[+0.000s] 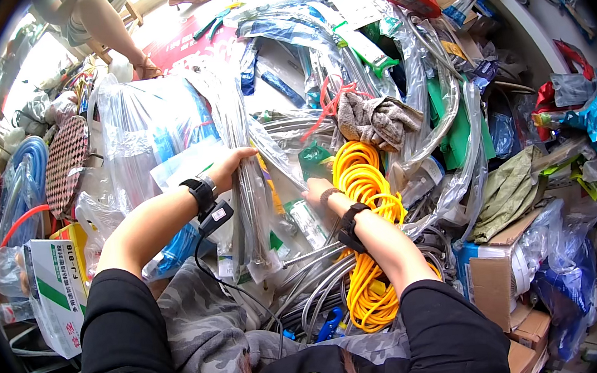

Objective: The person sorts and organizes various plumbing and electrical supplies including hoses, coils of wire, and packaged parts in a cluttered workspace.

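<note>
My left hand (228, 170) grips a long bundle of grey metallic hoses in clear plastic sleeves (251, 202), its thumb lying across the front. The bundle runs from the far floor towards my lap. My right hand (318, 189) is low among plastic-wrapped packages, close to a green plastic packet (316, 159) and a white printed package (308, 222). Its fingertips are partly hidden, so whether they hold anything is unclear. A coiled yellow cable or hose (359, 175) lies beside and beneath my right forearm. Loose grey hoses (309, 293) curve in front of my lap.
A knotted grey-brown cloth (375, 117) lies beyond the yellow coil. Large plastic-wrapped bundles (131, 127) stand at left, near a printed carton (56, 296). Cardboard boxes (494, 286) crowd the right. Another person's leg (108, 29) and green-handled pliers (214, 23) are at the far side.
</note>
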The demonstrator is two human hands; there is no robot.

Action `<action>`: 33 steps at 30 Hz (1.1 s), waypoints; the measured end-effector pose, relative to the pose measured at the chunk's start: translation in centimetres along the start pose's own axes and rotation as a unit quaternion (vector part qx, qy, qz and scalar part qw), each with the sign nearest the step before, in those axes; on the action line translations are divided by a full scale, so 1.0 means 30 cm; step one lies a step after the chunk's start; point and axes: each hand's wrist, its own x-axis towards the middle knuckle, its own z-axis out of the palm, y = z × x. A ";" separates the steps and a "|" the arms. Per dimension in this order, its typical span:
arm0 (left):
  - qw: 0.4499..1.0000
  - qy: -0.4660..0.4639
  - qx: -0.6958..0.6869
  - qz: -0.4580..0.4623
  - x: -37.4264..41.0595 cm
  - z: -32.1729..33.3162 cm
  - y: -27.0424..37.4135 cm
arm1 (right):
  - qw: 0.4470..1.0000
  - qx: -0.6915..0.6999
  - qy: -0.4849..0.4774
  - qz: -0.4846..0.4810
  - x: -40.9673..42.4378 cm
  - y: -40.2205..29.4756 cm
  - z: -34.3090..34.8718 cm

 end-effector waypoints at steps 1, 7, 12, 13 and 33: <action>1.000 -0.001 -0.002 -0.002 -0.006 0.005 0.005 | 0.999 0.023 0.027 -0.012 0.000 0.013 0.011; 0.999 -0.018 -0.029 -0.019 -0.018 -0.008 0.003 | 0.960 0.213 0.162 -0.087 -0.080 -0.060 -0.066; 1.000 -0.003 -0.027 0.014 -0.010 -0.037 0.025 | 0.909 0.141 0.336 -0.202 -0.118 -0.190 -0.293; 0.999 -0.003 -0.030 0.020 -0.018 -0.046 0.026 | 0.920 0.103 0.331 -0.181 -0.140 -0.217 -0.345; 0.996 0.023 -0.015 0.082 -0.028 -0.045 0.032 | 0.526 0.849 0.027 -0.041 -0.196 0.048 -0.265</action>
